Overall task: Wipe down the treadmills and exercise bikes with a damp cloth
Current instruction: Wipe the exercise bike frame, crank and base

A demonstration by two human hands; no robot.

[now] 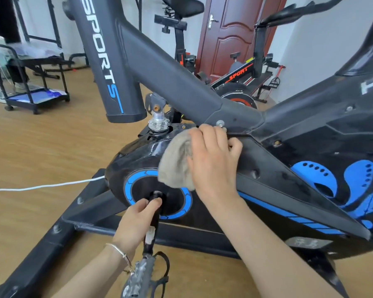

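Your right hand [213, 160] lies over a bunched, fuzzy grey-beige cloth [176, 164], fingers bent round its upper edge, pressing it against the glossy, rounded black plastic housing [138, 155] of the exercise bike [310, 168], just under the junction of the matte frame tubes [172, 67]. Your left hand [136, 220], with a thin metal bangle [119, 251] at the wrist, grips the scuffed black crank arm [152, 222] close to its hub inside the blue ring. The toothed grey metal pedal [140, 276] with its strap hangs below.
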